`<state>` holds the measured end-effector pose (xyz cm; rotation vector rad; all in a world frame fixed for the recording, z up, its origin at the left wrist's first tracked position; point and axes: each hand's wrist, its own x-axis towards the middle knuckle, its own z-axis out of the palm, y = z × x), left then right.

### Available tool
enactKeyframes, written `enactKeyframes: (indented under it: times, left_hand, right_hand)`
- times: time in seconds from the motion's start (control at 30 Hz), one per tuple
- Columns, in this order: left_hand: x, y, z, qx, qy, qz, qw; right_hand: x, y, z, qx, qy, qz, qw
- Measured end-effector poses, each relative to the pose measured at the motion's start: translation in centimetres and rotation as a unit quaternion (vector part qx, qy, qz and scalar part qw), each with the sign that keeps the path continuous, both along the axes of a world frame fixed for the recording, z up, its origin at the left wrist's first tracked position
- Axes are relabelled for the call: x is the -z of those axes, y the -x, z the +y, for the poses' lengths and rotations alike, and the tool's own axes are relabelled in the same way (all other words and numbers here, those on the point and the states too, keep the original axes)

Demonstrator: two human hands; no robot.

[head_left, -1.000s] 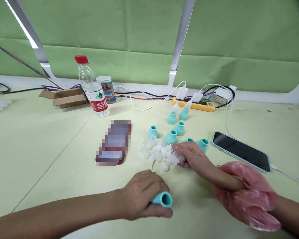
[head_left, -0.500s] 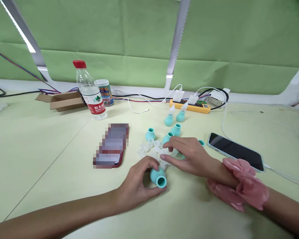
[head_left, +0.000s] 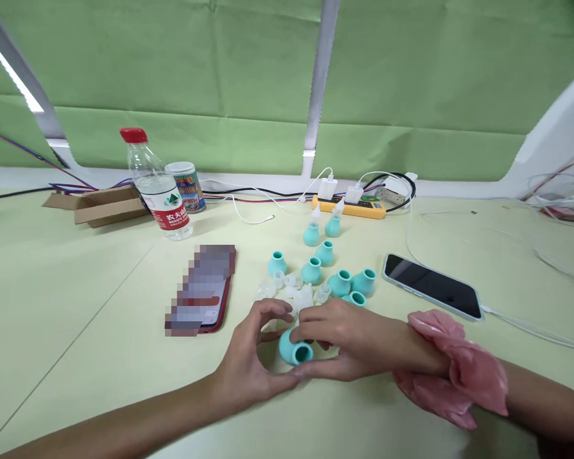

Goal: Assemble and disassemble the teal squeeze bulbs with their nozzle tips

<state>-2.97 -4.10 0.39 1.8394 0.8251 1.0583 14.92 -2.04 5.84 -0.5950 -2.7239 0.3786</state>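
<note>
A teal rubber bulb [head_left: 287, 347] lies tilted on the table, its round mouth facing me. My right hand [head_left: 347, 338] grips it, with a fingertip on top and the thumb by the mouth. My left hand [head_left: 249, 357] curves around the bulb's left side, fingers and thumb spread, with a gap between palm and bulb. Just beyond my hands lies a pile of translucent white nozzle pieces [head_left: 303, 296], partly hidden by my fingers. Several more teal bulbs [head_left: 311, 271] stand mouth up around the pile. Farther back, two bulbs with clear nozzles fitted [head_left: 333, 224] stand upright.
A phone in a red case [head_left: 205, 287] lies left, and another phone [head_left: 430, 287] with a white cable lies right. At the back are a water bottle [head_left: 165, 197], a can [head_left: 189, 188], an open cardboard box [head_left: 108, 207] and a yellow power strip [head_left: 349, 207].
My right hand has come from above the nozzle pile down to the bulb and taken hold of it. My left fingers have loosened around the bulb. The view has shifted slightly.
</note>
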Motion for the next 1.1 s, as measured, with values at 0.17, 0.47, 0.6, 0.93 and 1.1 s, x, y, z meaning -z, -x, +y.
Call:
enactKeyframes:
  times: [0.17, 0.47, 0.6, 0.93, 1.1]
  left_hand:
    - [-0.6, 0.2, -0.2, 0.018, -0.127, 0.067, 0.989]
    - [0.1, 0.5, -0.2, 0.058, -0.268, 0.243, 0.930]
    - [0.1, 0.4, -0.2, 0.054, -0.279, 0.250, 0.926]
    - [0.1, 0.5, -0.3, 0.051, -0.298, 0.259, 0.917]
    - [0.0, 0.4, -0.4, 0.054, -0.308, 0.263, 0.913]
  right_hand:
    - [-2.0, -0.8, 0.7, 0.093, -0.008, 0.135, 0.986]
    - [-3.8, -5.6, 6.3, 0.396, -0.014, 0.240, 0.886]
    - [-2.1, -7.8, 9.1, 0.447, -0.058, 0.069, 0.890]
    - [-0.8, -9.2, 11.7, 0.475, -0.068, 0.017, 0.877]
    - [-0.4, -9.4, 15.4, 0.499, -0.083, 0.071, 0.859]
